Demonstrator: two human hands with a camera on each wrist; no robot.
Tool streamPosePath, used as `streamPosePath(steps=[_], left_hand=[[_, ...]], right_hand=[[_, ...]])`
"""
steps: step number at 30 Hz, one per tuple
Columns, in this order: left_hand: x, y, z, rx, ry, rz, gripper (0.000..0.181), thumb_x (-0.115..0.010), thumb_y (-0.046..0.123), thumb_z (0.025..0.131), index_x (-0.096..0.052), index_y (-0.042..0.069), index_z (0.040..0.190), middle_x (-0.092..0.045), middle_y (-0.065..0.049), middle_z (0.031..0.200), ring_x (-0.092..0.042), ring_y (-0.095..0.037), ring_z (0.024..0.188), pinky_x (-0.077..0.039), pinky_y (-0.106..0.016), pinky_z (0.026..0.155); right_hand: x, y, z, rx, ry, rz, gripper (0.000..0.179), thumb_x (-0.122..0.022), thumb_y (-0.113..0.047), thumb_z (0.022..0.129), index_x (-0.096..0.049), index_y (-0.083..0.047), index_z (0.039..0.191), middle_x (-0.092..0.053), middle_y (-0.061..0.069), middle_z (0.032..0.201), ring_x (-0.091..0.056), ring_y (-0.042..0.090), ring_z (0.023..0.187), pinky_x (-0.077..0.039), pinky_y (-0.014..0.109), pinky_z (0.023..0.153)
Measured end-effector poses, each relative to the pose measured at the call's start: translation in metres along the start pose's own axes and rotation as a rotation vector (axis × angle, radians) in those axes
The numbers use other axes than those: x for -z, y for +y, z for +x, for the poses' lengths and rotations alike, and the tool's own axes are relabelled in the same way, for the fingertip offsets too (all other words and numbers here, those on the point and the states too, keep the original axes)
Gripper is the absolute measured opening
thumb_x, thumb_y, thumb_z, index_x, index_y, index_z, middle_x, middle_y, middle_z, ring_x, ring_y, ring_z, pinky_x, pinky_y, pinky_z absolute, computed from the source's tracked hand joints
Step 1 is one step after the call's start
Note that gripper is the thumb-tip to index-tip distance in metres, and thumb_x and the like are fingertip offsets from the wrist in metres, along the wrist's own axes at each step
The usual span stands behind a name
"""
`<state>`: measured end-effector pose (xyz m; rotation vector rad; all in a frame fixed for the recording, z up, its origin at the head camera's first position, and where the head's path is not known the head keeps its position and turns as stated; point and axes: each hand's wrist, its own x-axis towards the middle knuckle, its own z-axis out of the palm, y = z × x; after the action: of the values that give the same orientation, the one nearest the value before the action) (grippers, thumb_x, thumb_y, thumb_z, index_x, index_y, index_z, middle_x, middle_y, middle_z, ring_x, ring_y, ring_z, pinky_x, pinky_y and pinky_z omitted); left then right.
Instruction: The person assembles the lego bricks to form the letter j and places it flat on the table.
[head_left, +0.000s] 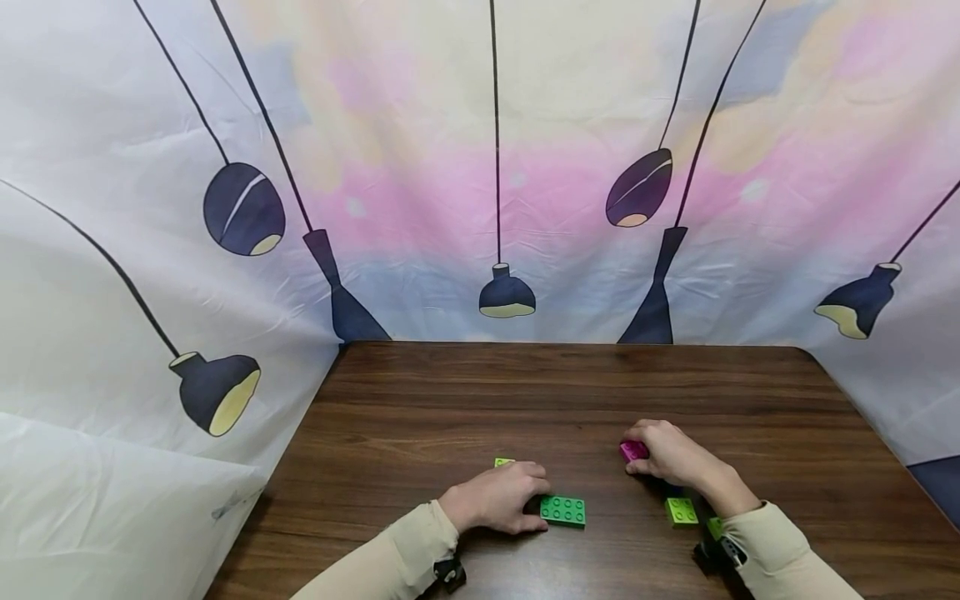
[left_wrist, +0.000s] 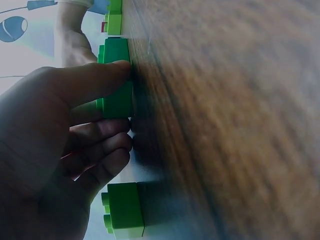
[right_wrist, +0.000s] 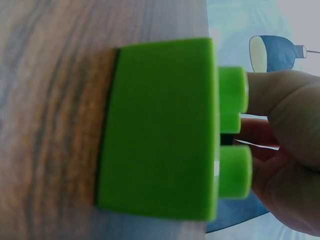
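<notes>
Dark brown, wood-grained worktop (head_left: 450, 400), rounded at the far right corner; behind it, creased fabric (head_left: 420, 108) in pink, yellow and blue, printed with navy lamps (head_left: 507, 292) on dark cords (head_left: 496, 125).

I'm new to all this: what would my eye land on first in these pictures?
Probably the pastel backdrop behind the wood-grain table, printed with dark hanging lamps. On the tabletop, the magenta toy brick pinched in the right hand stands out, as does the green eight-stud brick gripped by the left hand. In the right wrist view, a lime-green brick looms large.
</notes>
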<state>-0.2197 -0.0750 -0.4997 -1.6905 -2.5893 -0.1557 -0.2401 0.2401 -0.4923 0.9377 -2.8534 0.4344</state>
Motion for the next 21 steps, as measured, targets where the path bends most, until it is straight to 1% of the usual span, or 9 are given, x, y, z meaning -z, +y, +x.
streamPosePath(steps=[4, 8, 14, 21], left_hand=[[0.0001, 0.0007, -0.0001, 0.007, 0.0, -0.001, 0.026, -0.072, 0.042, 0.085, -0.064, 0.018, 0.09, -0.05, 0.01, 0.082, -0.04, 0.001, 0.07, -0.036, -0.013, 0.062], [0.0002, 0.0015, -0.0006, 0.012, 0.007, 0.0, 0.026, -0.073, 0.042, 0.084, -0.063, 0.019, 0.089, -0.049, 0.01, 0.081, -0.039, 0.001, 0.07, -0.036, -0.013, 0.061], [-0.0003, 0.0023, -0.0006, 0.019, 0.001, -0.003, 0.025, -0.073, 0.042, 0.085, -0.063, 0.019, 0.088, -0.049, 0.01, 0.081, -0.039, 0.002, 0.069, -0.036, -0.013, 0.061], [0.0015, 0.0022, 0.0003, 0.023, -0.016, -0.007, 0.025, -0.072, 0.042, 0.086, -0.063, 0.019, 0.09, -0.049, 0.01, 0.081, -0.039, 0.001, 0.069, -0.036, -0.013, 0.061]], right_hand=[[0.0001, -0.0007, 0.0005, -0.018, -0.021, 0.002, 0.037, -0.084, -0.024, 0.075, -0.071, -0.004, 0.104, -0.067, 0.005, 0.097, -0.063, 0.014, 0.081, -0.052, 0.027, 0.066], [0.0002, -0.0008, 0.0012, -0.018, -0.037, 0.009, 0.036, -0.084, -0.023, 0.075, -0.071, -0.005, 0.104, -0.067, 0.004, 0.097, -0.062, 0.013, 0.081, -0.052, 0.027, 0.066], [0.0006, -0.0015, 0.0024, 0.016, -0.058, 0.001, 0.034, -0.083, -0.021, 0.077, -0.072, -0.004, 0.105, -0.068, 0.004, 0.097, -0.063, 0.015, 0.083, -0.052, 0.029, 0.067], [0.0012, -0.002, 0.004, 0.051, -0.071, -0.03, 0.032, -0.082, -0.015, 0.076, -0.072, -0.004, 0.105, -0.065, 0.004, 0.093, -0.063, 0.017, 0.082, -0.053, 0.029, 0.066]])
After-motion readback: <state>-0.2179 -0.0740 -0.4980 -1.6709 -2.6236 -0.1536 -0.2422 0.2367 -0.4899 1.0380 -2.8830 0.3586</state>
